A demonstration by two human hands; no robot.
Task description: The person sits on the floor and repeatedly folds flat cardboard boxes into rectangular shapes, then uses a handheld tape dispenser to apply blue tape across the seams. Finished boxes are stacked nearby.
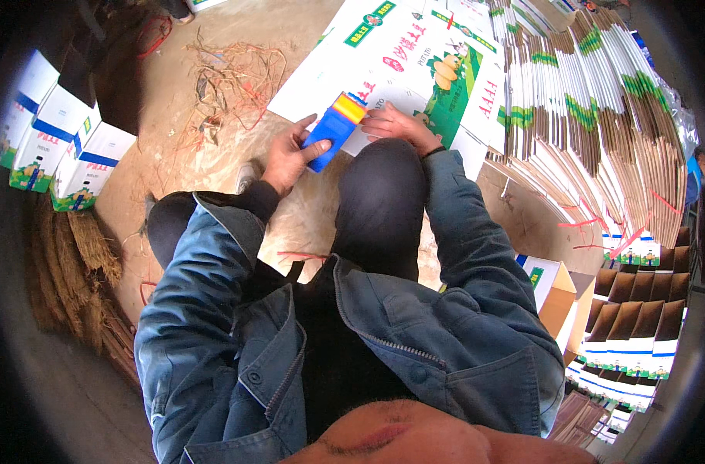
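Observation:
My left hand (pixel 288 153) grips a blue plastic hand tool (pixel 333 134) with a yellow-orange end, its thumb lying along the near side. I cannot tell exactly what kind of tool it is. The yellow end points away from me, over white printed potato-carton cardboard (pixel 410 69). Beside that end, my right hand (pixel 401 124) rests on the cardboard with its fingers apart, and nothing shows in its grasp. The cardboard lies flat in front of my knees, with green panels and a potato picture on it. My right knee (pixel 381 191) hides part of its near edge.
Bundled flat cartons (pixel 584 110) lean at the right. Assembled potato boxes (pixel 85 168) stand at the left, above rough brown sacking (pixel 77 267). Tangled straw and red twine (pixel 233 81) litter the floor. An open carton (pixel 555 284) and rows of boxes (pixel 631 342) are at the lower right.

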